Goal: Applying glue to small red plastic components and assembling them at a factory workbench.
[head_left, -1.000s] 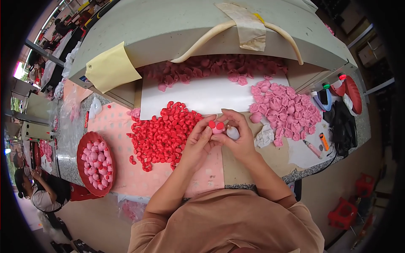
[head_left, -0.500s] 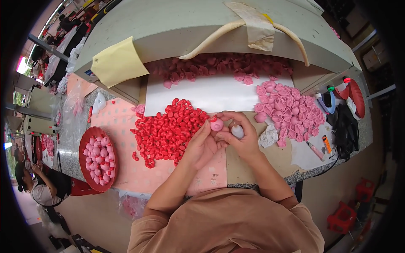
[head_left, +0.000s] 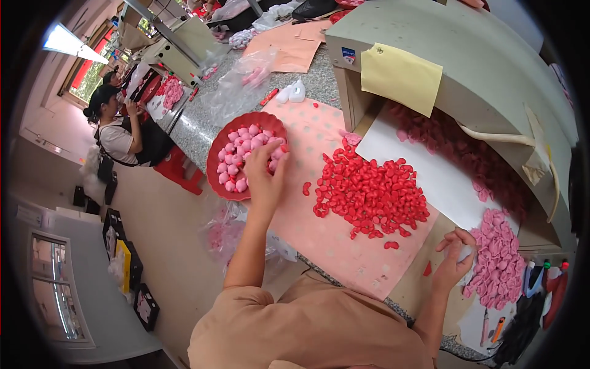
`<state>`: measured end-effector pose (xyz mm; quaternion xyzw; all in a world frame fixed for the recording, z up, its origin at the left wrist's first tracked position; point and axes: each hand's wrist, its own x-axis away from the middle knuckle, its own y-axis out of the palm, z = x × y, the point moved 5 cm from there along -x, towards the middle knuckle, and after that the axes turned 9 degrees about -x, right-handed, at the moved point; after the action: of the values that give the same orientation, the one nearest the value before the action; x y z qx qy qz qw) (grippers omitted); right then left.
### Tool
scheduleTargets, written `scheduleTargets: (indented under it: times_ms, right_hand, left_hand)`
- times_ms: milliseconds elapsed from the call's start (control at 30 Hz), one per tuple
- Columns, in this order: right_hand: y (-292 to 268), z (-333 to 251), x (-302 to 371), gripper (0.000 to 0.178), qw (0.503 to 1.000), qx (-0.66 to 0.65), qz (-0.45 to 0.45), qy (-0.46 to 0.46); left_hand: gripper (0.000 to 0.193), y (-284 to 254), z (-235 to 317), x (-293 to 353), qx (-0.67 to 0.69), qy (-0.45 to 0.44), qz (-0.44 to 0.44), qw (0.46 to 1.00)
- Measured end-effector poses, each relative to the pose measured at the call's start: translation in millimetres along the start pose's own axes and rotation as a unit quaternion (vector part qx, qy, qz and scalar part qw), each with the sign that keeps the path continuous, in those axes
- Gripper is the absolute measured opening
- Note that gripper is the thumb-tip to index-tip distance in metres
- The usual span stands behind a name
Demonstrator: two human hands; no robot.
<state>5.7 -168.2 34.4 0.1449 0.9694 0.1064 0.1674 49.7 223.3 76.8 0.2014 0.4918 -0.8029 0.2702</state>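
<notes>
My left hand [head_left: 265, 175] reaches over the right side of a red scalloped bowl [head_left: 215, 178]. Its thumb and fingertips close around a small pink ball with a red piece [head_left: 283, 149], partly hidden by the fingers. Many similar pink balls [head_left: 236, 157] with red pieces fill the bowl. My right hand [head_left: 455, 255] is at the right, curled around a small whitish squeeze bottle [head_left: 465, 252] that mostly hides in the palm. Between the hands spreads a heap of glossy red curved pieces [head_left: 372, 194]. Beside my right hand lies a pile of thin pink cup-shaped pieces [head_left: 495, 258].
A grey cabinet-like housing [head_left: 430, 37] arches over a white sheet [head_left: 405, 163] with more pink pieces. A yellow paper [head_left: 399, 77] hangs from it. Clear plastic bags [head_left: 239, 86] lie beyond the bowl. A cutter [head_left: 485, 326] lies at the right. Another person [head_left: 123, 129] sits at far left.
My view has turned left. My left hand has carried the pink ball from in front of me to the bowl. My right hand has parted from it, still holding the squeeze bottle.
</notes>
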Motion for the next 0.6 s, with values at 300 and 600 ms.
scheduleTargets:
  times_ms: [300, 600]
  right_hand:
    - [-10.0, 19.3, 4.6, 0.035, 0.998, 0.003, 0.047, 0.029]
    - [-1.9, 11.8, -0.5, 0.039, 0.999, 0.043, 0.03, 0.009]
  left_hand:
    - [0.03, -21.6, 210.6, 41.5, 0.802, 0.047, -0.409, 0.434]
    - [0.039, -56.7, 294.9, 85.0, 0.785, 0.075, -0.611, -0.07]
